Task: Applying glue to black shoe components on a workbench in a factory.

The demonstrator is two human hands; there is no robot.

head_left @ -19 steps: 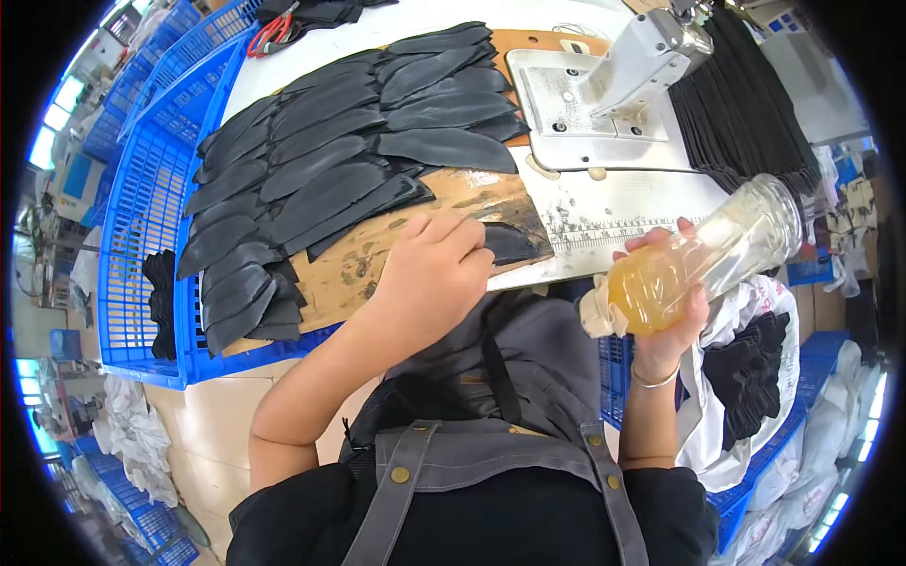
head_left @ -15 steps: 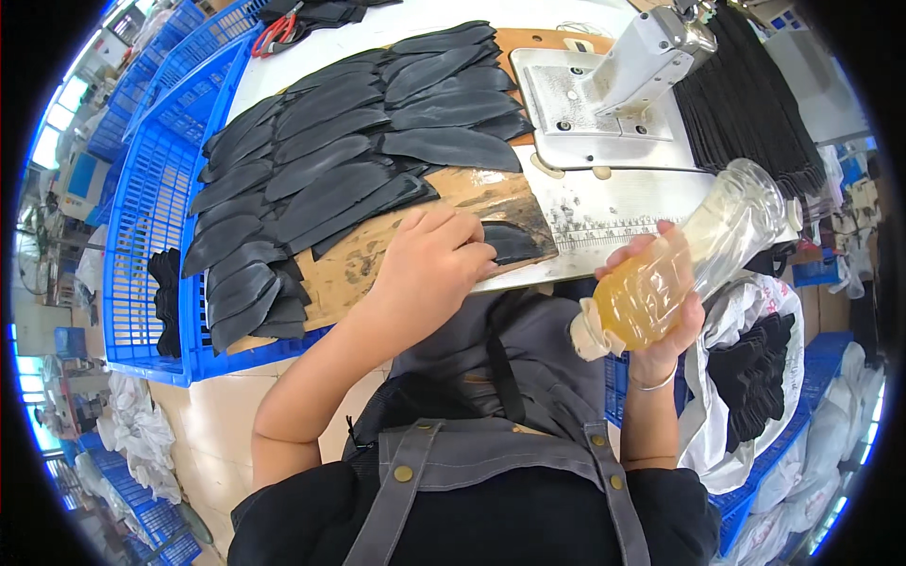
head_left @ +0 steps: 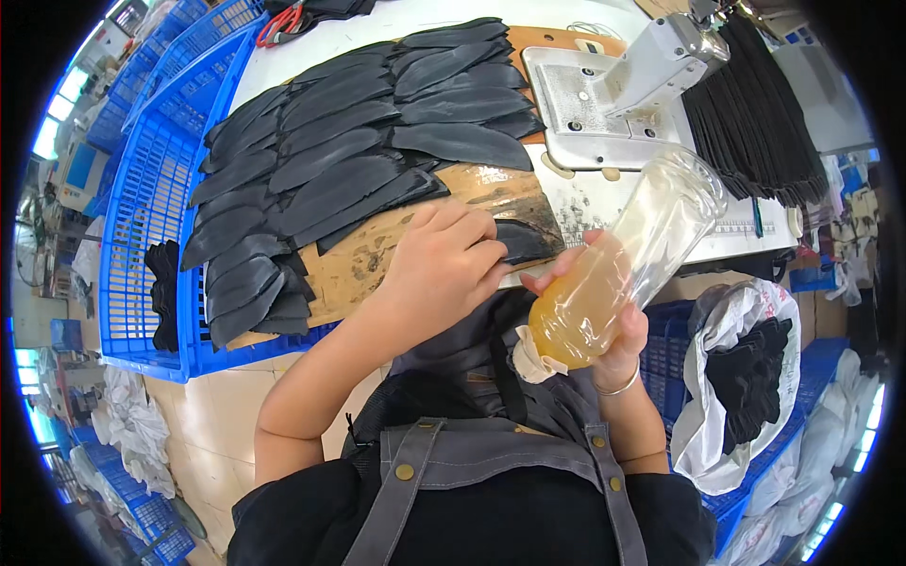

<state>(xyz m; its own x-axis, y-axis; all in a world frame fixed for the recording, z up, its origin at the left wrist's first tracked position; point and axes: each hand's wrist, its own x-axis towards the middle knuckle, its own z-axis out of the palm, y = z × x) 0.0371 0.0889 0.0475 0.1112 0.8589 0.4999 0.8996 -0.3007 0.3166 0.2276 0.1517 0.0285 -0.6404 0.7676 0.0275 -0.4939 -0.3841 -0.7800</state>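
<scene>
My right hand (head_left: 618,344) is closed around a clear plastic bottle (head_left: 590,302) of yellowish liquid. The bottle tilts neck-down toward the lower left, its mouth (head_left: 536,357) wrapped in pale material. My left hand (head_left: 444,259) rests at the front edge of a stained brown board (head_left: 363,255), fingers curled over the left end of a black leaf-shaped piece (head_left: 524,241). Fingers cover part of that piece. Rows of similar overlapping black pieces (head_left: 330,156) lie on the board, to the left of and beyond my left hand.
A white sewing machine (head_left: 651,75) stands at the back right, beside a long stack of black pieces (head_left: 755,113). Blue crates (head_left: 156,226) flank the table's left. Red-handled scissors (head_left: 280,24) lie far left. A white sack (head_left: 698,415) holding black pieces sits at the right.
My right hand has brought the bottle left and slightly down, closer to my left hand. The left hand stays at the board's edge, its fingers slightly shifted.
</scene>
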